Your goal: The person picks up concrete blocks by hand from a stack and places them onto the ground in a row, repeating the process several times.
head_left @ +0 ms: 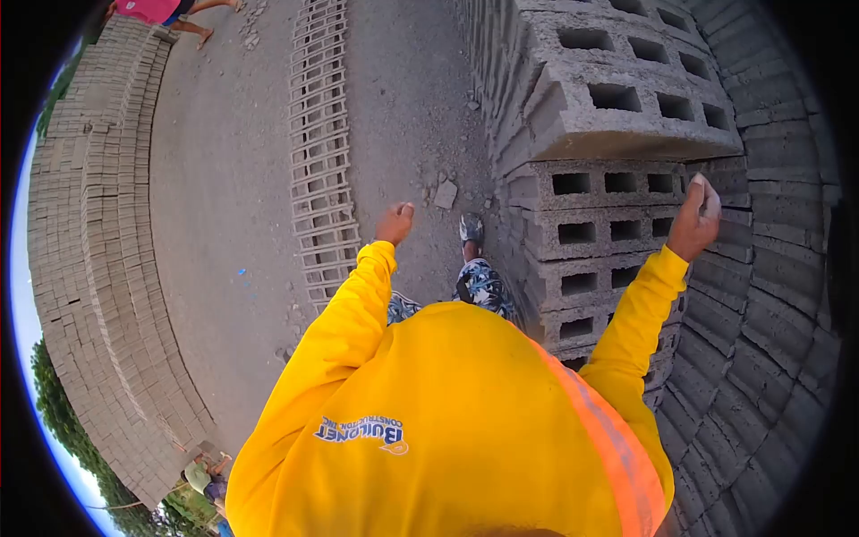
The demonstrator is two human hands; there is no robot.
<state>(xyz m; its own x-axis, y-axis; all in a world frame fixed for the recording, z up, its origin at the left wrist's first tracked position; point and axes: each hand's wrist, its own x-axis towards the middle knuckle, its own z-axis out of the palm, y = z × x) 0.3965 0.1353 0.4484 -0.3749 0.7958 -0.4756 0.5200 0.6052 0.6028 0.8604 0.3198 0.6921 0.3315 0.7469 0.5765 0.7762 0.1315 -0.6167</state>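
So I'm standing right at the block stack (617, 206) — hollow concrete blocks, piled in rows at my right side. My right hand (696, 219) is up against the stack's edge, fingers curled into a loose fist, and I can't tell if they're pinching anything; looks empty to me. My left hand (395, 224) hangs out over the dirt ground (224, 179), fingers bent in, holding nothing.

These blocks look heavy and dead stiff, with a rough gritty skin — no slipping, but it'll chew up bare fingers. Corners probably chip if one gets dropped. I'd say the best hold is both hands, fingers hooked into the end holes or clamped on the short ends.

The cores facing me look dark and empty — nothing in them that I can see. A single row of blocks (322, 143) lies flat on the ground further left, holes up, and a long low stack (98, 233) curves beyond that.
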